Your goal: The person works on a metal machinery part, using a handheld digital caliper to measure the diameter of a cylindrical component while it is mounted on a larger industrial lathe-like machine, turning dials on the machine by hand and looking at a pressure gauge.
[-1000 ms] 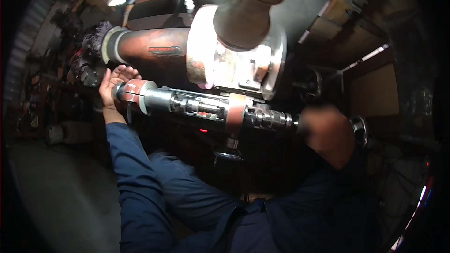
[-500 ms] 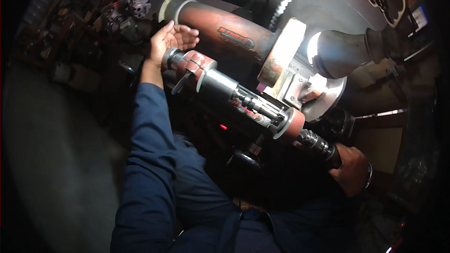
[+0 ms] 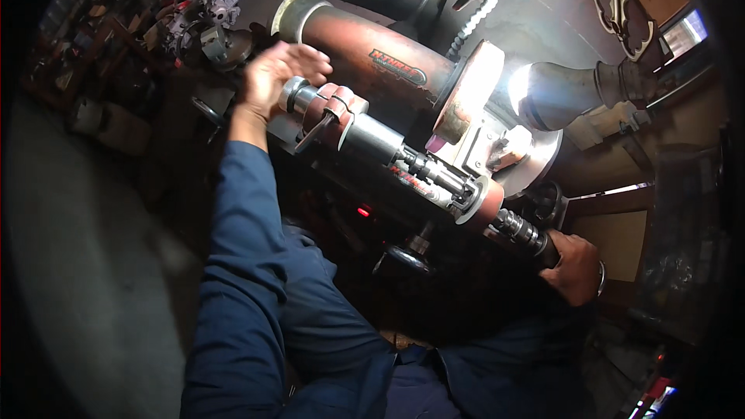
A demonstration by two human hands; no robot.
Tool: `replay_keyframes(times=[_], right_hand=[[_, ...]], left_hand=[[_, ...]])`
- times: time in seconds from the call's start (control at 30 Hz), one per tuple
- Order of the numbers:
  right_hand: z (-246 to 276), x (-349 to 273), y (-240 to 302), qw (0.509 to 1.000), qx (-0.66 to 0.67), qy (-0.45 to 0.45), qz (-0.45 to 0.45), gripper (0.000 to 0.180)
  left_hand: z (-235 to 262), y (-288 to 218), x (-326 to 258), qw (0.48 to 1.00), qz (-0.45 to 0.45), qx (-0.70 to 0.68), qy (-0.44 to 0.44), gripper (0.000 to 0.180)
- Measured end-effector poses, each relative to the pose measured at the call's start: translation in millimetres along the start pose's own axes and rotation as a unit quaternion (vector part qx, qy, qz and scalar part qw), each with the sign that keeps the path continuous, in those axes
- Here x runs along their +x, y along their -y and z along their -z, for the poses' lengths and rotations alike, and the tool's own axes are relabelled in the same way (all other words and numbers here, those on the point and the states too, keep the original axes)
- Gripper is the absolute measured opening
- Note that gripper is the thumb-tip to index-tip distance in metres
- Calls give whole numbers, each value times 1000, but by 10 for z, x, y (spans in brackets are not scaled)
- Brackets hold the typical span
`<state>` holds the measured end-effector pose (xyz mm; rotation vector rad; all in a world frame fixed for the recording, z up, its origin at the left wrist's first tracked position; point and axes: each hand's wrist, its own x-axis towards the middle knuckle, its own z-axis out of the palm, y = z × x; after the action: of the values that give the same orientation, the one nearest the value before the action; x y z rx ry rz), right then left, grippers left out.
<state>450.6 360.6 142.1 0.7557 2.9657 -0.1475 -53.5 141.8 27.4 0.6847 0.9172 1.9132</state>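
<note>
A metal workhead with a bright cylinder and red collars runs slantwise across the machine in front of me. My left hand is open beside the round end knob, its fingers stretched out past it. A lever handle sticks down from the red clamp. Inside the open middle section lies a slim steel shaft. At the lower right end, my right hand is wrapped round the dark end of a ribbed steel spindle; its fingertips are partly hidden.
Behind the workhead lies a large red cylindrical housing, with a brightly lit grinding wheel guard at its right end. A segmented coolant hose rises behind it. Below hangs a handwheel. Metal parts crowd the far left.
The whole view has shifted slightly. My left hand has tipped a little to the left, its fingers still stretched at the knob. My right hand keeps its grip on the spindle end.
</note>
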Motion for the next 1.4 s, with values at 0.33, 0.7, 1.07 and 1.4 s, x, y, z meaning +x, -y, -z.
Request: replay_keyframes(times=[0.33, 0.7, 1.07, 1.4], right_hand=[[-31, -13, -76, 1000, 13, 17, 8, 51], [-52, 15, -124, 1000, 8, 26, 1, 56], [-43, 16, -75, 999, 25, 34, 11, 56], [-420, -664, -465, 893, -46, -404, -194, 53]], left_hand=[[40, 220, 110, 996, 55, -65, -40, 46], [-1064, 82, -238, 849, -87, 520, -40, 32], [-944, 298, -63, 738, -184, 641, -106, 27], [-885, 340, -6, 681, -222, 692, -82, 13]])
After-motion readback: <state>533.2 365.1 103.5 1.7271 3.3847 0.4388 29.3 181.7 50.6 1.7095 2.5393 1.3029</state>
